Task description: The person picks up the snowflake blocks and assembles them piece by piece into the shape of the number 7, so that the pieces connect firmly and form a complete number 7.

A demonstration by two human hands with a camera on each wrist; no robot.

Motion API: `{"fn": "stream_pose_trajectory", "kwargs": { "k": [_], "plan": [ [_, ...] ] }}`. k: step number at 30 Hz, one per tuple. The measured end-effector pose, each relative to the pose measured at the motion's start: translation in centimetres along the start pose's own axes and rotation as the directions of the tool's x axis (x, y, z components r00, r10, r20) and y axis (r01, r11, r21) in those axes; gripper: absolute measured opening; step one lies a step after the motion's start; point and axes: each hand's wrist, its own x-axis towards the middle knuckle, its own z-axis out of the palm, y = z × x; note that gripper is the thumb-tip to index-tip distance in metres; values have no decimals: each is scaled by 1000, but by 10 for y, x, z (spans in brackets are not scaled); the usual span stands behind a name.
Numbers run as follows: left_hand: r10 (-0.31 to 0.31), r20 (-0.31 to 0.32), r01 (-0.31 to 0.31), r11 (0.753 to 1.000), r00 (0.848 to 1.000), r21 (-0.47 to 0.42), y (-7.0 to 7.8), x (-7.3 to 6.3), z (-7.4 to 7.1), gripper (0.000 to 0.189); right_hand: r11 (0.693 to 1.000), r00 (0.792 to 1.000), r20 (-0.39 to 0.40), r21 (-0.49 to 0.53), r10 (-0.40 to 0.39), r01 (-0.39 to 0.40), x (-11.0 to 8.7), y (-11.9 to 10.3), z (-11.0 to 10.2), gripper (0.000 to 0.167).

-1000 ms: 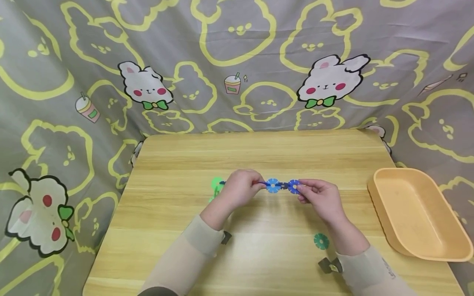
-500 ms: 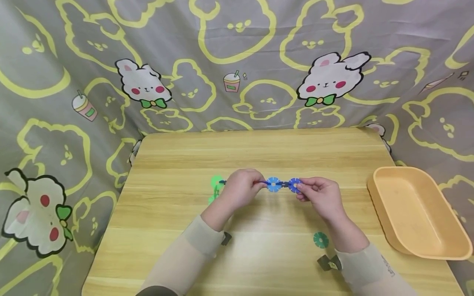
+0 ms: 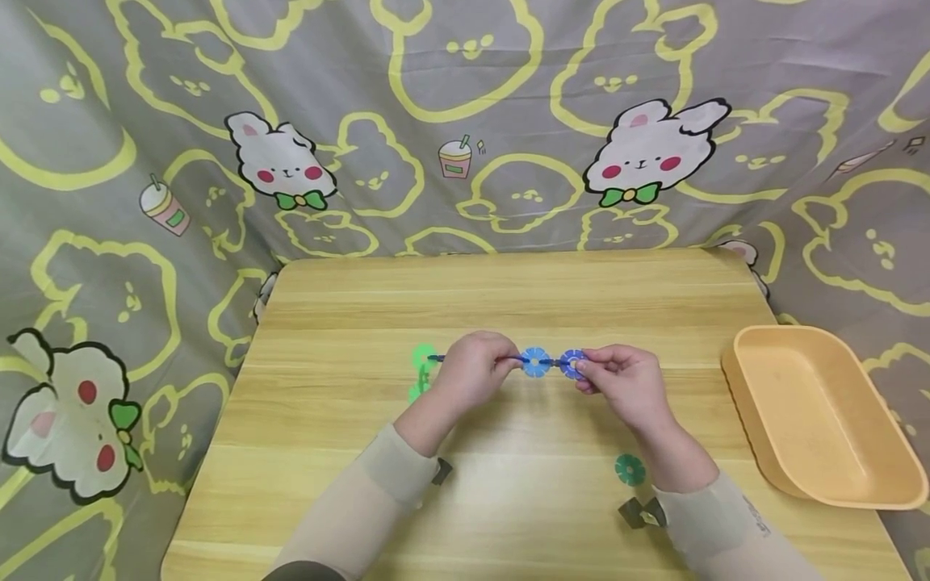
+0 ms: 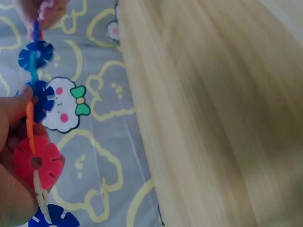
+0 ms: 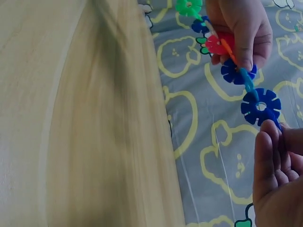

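A chain of slotted plastic snowflake discs hangs between my two hands above the table. My left hand [image 3: 475,367] pinches a blue disc [image 4: 43,100] within the chain. Beside that palm run an orange disc [image 4: 30,127], a red disc [image 4: 40,165] and a white disc [image 4: 41,196]. Light green discs [image 3: 424,355] dangle from the chain's left end. Between the hands sits a blue disc [image 5: 262,107], joined edge-on to a light blue disc [image 5: 247,84]. My right hand [image 3: 628,383] pinches the dark blue disc [image 3: 571,365] at the right end with thumb and fingers.
A loose teal snowflake disc [image 3: 630,469] lies on the wooden table [image 3: 327,307], near my right forearm. An orange plastic bin [image 3: 751,436] stands at the table's right edge. A grey patterned curtain [image 3: 523,218] hangs behind and along both sides.
My right hand has shifted slightly left with the end disc in its fingers. The left hand keeps its grip and stays almost in place.
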Motion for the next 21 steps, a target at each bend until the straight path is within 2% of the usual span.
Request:
{"fn": "stream_pose_trajectory", "kwargs": {
  "k": [5, 9, 12, 19, 21],
  "plan": [
    [-2, -16, 2, 1000, 1000, 8, 1, 1, -4, 10, 1000, 1000, 1, 12, -7, 7, 1, -2, 3, 21],
    [-30, 19, 30, 999, 999, -13, 6, 4, -7, 8, 999, 1000, -16, 39, 1, -1, 1, -4, -1, 22],
    [-39, 38, 39, 999, 999, 5, 8, 7, -7, 6, 998, 1000, -6, 58, 28, -27, 0, -5, -3, 24],
    [72, 42, -74, 995, 997, 60, 9, 13, -1, 10, 987, 995, -11, 127, 96, -94, -3, -3, 2, 22],
    [85, 41, -88, 994, 996, 71, 10, 14, 2, 12, 984, 994, -9, 145, 108, -106, -4, -1, 4, 21]
  ]
}}
